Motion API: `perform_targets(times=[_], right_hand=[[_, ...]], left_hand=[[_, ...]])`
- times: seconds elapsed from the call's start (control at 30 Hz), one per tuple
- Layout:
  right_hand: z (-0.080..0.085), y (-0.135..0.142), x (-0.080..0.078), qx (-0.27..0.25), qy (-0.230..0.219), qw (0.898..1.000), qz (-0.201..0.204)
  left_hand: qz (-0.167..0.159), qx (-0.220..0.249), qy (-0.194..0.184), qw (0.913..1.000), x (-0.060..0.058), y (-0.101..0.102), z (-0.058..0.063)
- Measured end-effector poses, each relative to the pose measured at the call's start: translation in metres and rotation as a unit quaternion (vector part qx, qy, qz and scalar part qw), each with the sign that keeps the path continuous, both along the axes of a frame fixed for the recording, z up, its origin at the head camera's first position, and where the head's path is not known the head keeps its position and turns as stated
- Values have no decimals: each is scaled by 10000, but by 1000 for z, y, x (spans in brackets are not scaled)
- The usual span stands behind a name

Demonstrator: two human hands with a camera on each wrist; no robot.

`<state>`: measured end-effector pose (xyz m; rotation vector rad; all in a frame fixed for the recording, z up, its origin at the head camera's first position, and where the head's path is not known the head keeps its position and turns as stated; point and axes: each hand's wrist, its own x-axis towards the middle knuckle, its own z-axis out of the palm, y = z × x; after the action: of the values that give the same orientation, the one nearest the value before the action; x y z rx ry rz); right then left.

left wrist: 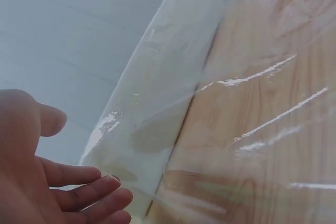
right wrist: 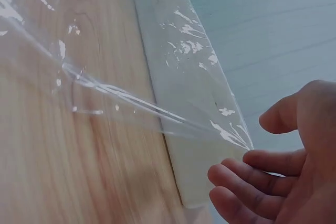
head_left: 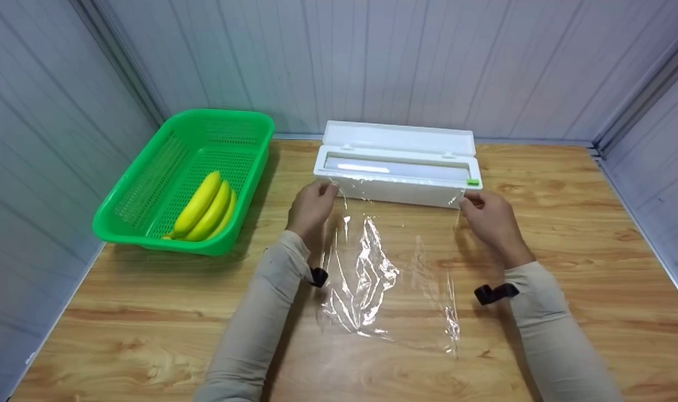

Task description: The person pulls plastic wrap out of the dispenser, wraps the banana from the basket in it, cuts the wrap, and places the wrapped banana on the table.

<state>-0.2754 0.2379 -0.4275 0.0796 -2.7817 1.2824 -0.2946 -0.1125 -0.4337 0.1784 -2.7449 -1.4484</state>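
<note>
A sheet of clear plastic wrap (head_left: pixel 372 273) runs from the front edge of a white wrap dispenser (head_left: pixel 397 192) down over the wooden table, creased and shiny. At the dispenser's left front corner is my left hand (head_left: pixel 312 207), its fingers touching the film's edge; the left wrist view shows the thumb (left wrist: pixel 52 119) apart from them. My right hand (head_left: pixel 492 220) is at the right front corner. In the right wrist view the film's edge meets the index fingertip (right wrist: pixel 257 157), with the thumb held away. The dispenser's lid (head_left: pixel 397 138) is raised at the back, and a green slider (head_left: pixel 472 182) sits at the right end.
A green basket (head_left: pixel 107 220) stands at the left with a bunch of yellow bananas (head_left: pixel 205 209) inside. Ribbed light panels (head_left: pixel 394 61) wall in the table (head_left: pixel 606 251) at the back and both sides. The dispenser stands near the back wall.
</note>
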Motion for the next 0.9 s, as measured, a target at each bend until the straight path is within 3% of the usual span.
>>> perform_targets(times=[0.2,0.47,0.63,0.8,0.87,0.9], right_hand=[[-5,-8,-9,-303,-23,9985,-461],[-11,-10,-22,-520,23,9951,-841],[-11,-9,-29,-835,-60,9925,-886],[-9,-5,-33,-1353,-189,9860,-953],[-7,-3,-34,-1393,-182,9849,-1014],[-5,-1,-34,-1297,-167,9860,-1031]], left_hand=[[162,474,-36,9987,-10,-1,-6],[350,1071,362,9930,-16,2,-17],[555,1626,543,9836,-19,8,-22],[684,1713,562,9812,-22,12,-19],[747,2024,487,9752,-26,15,-18],[807,2354,436,9676,-28,16,-17]])
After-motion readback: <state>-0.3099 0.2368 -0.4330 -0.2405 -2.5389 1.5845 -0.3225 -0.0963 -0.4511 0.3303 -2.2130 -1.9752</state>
